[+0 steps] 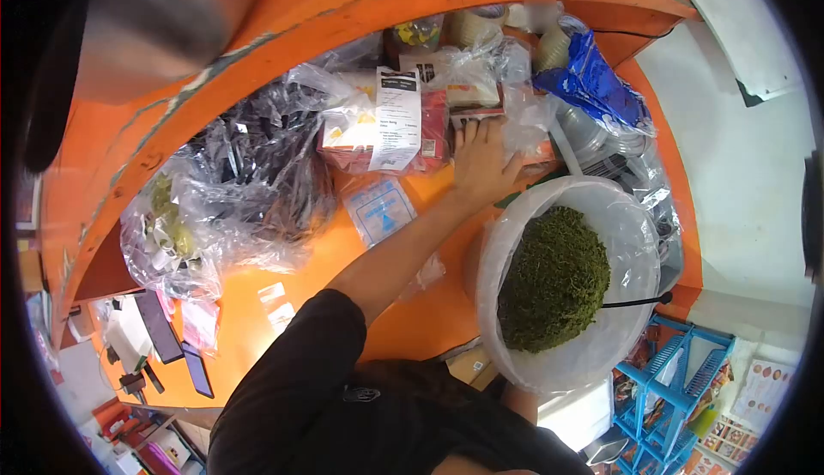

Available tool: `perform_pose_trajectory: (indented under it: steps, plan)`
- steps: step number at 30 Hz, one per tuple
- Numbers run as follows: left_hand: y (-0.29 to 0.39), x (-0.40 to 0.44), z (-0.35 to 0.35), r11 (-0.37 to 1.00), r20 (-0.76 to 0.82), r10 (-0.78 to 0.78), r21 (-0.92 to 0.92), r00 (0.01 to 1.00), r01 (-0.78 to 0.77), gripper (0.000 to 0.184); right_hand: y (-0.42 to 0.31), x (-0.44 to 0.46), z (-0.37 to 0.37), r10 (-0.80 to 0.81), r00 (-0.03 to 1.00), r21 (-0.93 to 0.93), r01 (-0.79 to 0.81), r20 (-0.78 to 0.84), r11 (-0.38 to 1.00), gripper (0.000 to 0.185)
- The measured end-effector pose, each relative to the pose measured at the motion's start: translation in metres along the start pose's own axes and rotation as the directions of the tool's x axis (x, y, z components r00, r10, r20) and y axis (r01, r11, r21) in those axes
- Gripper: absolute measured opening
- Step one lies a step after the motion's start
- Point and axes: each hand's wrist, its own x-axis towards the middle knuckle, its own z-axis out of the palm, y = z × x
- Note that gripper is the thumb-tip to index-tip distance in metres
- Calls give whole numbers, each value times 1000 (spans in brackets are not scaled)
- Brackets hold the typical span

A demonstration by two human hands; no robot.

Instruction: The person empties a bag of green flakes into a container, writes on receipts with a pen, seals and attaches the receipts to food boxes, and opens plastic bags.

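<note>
My left hand [485,162] reaches over the orange counter, its fingers stretched out and thumb apart. Its fingertips touch the edge of a small package [478,115] among plastic bags. A large translucent bucket [631,260], tilted, stands to the right of my left forearm. Inside it lies a heap of green shredded leaves [554,282], with a thin black handle [637,303] sticking out. Part of my right forearm shows below the bucket; the bucket hides the right hand and its fingers. A red package [438,123] with a white printed receipt [397,123] lies left of my left hand.
Crumpled clear plastic bags [249,166] cover the counter's left part. A blue foil bag [596,89] and clear lids [584,132] lie at the back right. Phones [197,370] rest near the left front edge. A blue rack [674,381] stands at the lower right.
</note>
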Motion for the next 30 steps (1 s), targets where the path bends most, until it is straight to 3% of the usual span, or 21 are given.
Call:
perform_pose_trajectory:
  steps: [3, 4, 7, 11, 13, 14, 17, 18, 21, 22, 25, 27, 28, 30]
  plan:
    - [-9, 7, 17, 961, 288, 77, 233, 955, -148, 50, 2, 6, 11, -34, 999, 30, 33, 15, 999, 34]
    - [-1, 15, 12, 979, 325, 99, 136, 940, -150, 45, 3, 7, 14, -42, 999, 45, 41, 18, 998, 33]
    - [9, 37, -5, 976, 86, 213, 32, 973, -216, 38, 7, 7, 26, -76, 997, 87, 75, 5, 993, 33]
    - [46, 35, -60, 957, 42, 282, 54, 959, -284, 29, 23, -16, 47, -172, 973, 105, 189, -156, 976, 32]
    - [54, 32, -89, 944, 29, 315, 97, 949, -316, 25, 40, -35, 52, -364, 912, 7, 372, -190, 928, 31]
    - [56, 27, -99, 937, -51, 343, 83, 938, -338, 22, 54, -37, 50, -601, 789, -107, 592, -125, 799, 21]
    - [66, 19, -137, 942, -118, 332, 101, 936, -322, 26, 73, -68, 39, -461, 850, -207, 514, 254, 833, 16]
    - [72, 12, -157, 937, -159, 350, 48, 923, -347, 26, 64, -95, 52, -427, 848, -165, 492, 313, 855, 12]
    - [70, -11, -209, 915, -241, 402, 82, 883, -394, 25, 57, -125, 68, -260, 743, -259, 503, 616, 824, 12]
    - [70, -21, -237, 920, -201, 389, 47, 899, -388, 29, 57, -131, 73, -175, 703, -275, 478, 690, 834, 17]
    - [69, -66, -311, 941, -99, 304, -125, 947, -315, 27, 44, -149, 95, 59, 628, -400, 417, 776, 816, 24]
    - [50, -94, -333, 876, -86, 477, -40, 875, -481, 22, 45, -155, 112, 133, 595, -329, 234, 792, 915, 37]
    - [41, -109, -341, 831, -68, 554, -3, 830, -556, 19, 42, -159, 121, 174, 529, -279, 125, 831, 952, 43]
    - [26, -147, -352, 796, -56, 605, 63, 794, -602, 15, 47, -150, 139, 256, 444, -246, -81, 859, 966, 52]
